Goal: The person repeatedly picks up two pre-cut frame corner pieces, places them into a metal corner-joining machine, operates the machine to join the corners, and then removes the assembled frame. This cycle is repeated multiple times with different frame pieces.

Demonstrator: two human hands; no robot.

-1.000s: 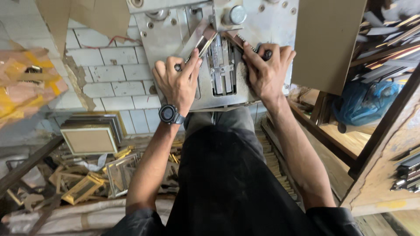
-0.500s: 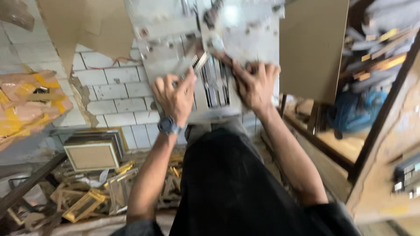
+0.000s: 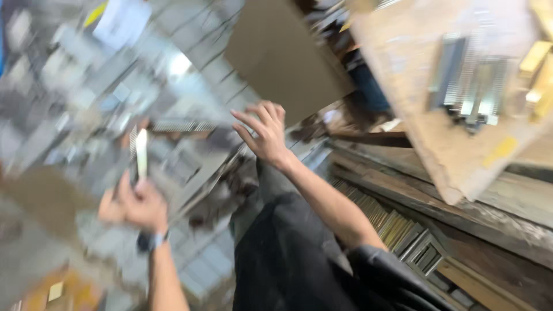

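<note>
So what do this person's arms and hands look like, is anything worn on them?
Both hands are bare, with no gloves. The left hand has a dark wristwatch with a dark strap at the wrist. The right hand shows nothing worn. The forearms are uncovered; a dark sleeve begins near the right elbow. The picture is blurred.

Counts in a blurred workshop view

Two hands are seen: the left hand closed on one pale strip, the right hand spread. One wristwatch and one brown board are counted; the metal strips are too blurred to count.
</note>
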